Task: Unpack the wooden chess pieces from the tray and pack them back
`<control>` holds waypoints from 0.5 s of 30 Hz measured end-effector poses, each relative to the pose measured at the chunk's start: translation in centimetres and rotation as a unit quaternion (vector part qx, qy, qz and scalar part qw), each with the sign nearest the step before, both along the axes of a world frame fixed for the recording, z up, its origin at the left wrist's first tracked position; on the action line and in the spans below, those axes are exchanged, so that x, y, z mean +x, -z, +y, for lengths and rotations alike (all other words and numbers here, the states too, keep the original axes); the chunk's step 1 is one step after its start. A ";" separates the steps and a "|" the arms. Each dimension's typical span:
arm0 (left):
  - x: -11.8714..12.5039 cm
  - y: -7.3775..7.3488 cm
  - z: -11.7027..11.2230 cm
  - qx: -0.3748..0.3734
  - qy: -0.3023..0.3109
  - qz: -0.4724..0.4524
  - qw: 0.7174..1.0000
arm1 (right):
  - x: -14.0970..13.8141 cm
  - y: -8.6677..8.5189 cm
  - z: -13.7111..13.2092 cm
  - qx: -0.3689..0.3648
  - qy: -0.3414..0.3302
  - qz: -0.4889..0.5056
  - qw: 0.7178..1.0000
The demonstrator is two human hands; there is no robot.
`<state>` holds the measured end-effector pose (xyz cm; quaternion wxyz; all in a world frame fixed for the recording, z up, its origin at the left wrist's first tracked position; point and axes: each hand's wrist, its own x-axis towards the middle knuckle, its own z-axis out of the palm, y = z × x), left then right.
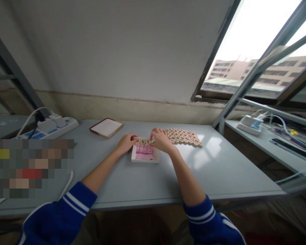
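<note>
A shallow white box [145, 160] with pink lines on its inside lies on the desk before me. Along its far side runs a row of round wooden Chinese chess pieces [142, 141] with dark characters. My left hand [126, 143] is closed at the row's left end, thumb and fingers against the end piece. From the right, my right hand [161, 139] bends over the row with fingers curled down on the pieces at that end, hiding some of them. Just beyond my right hand, several more chess pieces [185, 136] lie flat in close rows.
A light, dark-edged box lid [106, 128] lies at the back left of the grey desk [219, 177]. A power strip [71, 124] with plugs stands at far left, near a blurred-out patch. Metal bed-frame posts [221, 126] and a window flank the right side.
</note>
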<state>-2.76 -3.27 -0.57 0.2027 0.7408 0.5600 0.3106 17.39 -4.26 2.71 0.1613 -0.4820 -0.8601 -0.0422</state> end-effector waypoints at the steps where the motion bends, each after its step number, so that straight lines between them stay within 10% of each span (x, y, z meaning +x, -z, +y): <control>1: 0.0 0.0 0.0 -0.003 -0.002 -0.001 1.000 | -0.2 0.2 0.0 -0.001 0.002 -0.003 1.000; 15: 0.1 0.1 0.2 -0.030 0.003 -0.018 0.999 | 1.7 -0.7 0.2 -0.093 0.029 0.021 0.995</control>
